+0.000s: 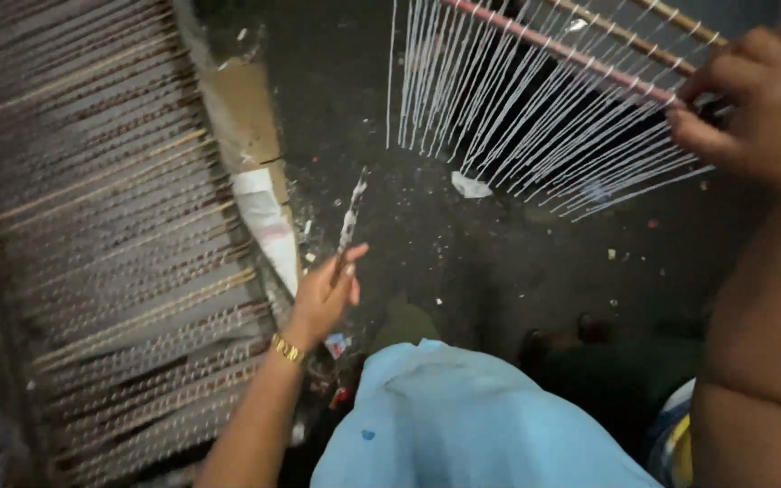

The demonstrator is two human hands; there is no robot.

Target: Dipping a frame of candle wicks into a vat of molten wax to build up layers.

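Across the top right, white warp threads point(535, 108) are hanging from pink and wooden rods point(580, 54); right hand point(752, 99) is pinching the thread ends, fingers clamped. Left hand point(329, 291), fingers closed on what is probably a thin stick point(351, 217), is hovering over the dark littered floor point(463, 262). Judging next: steady thread separation. Second loom frame point(110, 235) is standing left

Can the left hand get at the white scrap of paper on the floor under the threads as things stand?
Probably yes. The left hand hangs free over the dark floor, and the white paper scrap lies beyond it, just below the thread ends, with nothing between.
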